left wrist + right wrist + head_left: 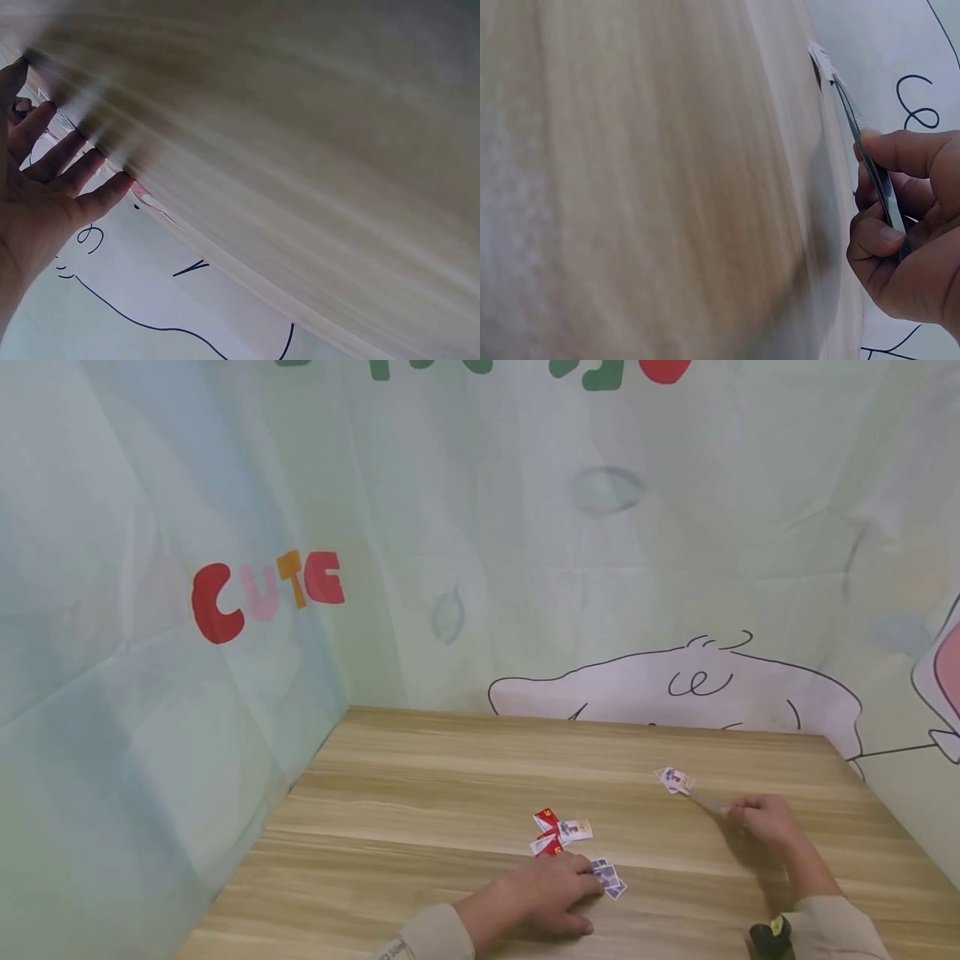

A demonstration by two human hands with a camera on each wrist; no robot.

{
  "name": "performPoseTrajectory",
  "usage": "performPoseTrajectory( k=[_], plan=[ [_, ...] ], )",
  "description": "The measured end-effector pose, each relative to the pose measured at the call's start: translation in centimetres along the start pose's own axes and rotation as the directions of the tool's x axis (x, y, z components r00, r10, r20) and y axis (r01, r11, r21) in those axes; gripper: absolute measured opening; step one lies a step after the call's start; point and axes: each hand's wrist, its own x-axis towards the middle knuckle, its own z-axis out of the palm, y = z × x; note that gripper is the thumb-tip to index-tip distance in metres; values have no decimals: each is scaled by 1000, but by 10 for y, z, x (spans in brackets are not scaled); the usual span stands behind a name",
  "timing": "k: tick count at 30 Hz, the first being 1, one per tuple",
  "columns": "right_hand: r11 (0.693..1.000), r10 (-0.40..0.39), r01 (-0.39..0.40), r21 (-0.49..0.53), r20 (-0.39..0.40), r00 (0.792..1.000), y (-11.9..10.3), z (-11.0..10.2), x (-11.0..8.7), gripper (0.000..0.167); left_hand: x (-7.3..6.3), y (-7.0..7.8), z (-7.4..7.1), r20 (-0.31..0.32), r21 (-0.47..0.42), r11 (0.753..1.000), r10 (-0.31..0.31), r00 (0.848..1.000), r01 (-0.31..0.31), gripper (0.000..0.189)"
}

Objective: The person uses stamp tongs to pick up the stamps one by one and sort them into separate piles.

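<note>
My right hand holds a pair of metal tweezers, gripped between thumb and curled fingers, as the right wrist view also shows. The tips of the tweezers pinch or touch a small stamp-like paper at the back right, over a little pile of pale stamps. My left hand rests on the table with fingers spread and fingertips down, in the left wrist view too. Just right of its fingers lie several overlapping blue-grey stamps. Beyond it lie red stamps and a pale picture stamp.
The wooden table reaches back to a printed cloth wall with a dog drawing. Another cloth wall runs along the left edge. A black strap-like item is at the right sleeve.
</note>
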Motion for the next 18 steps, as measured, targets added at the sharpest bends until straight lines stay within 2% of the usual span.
performPoseTrajectory(
  k=[8,18],
  plan=[
    [1000,-21,21,5,-16,1000,0,1,-2,32,0,0,0,-9,14,1000,4,1000,-4,48],
    [998,-40,39,-50,-23,999,7,3,-8,33,0,1,-1,11,-29,999,-13,1000,13,47]
  ],
)
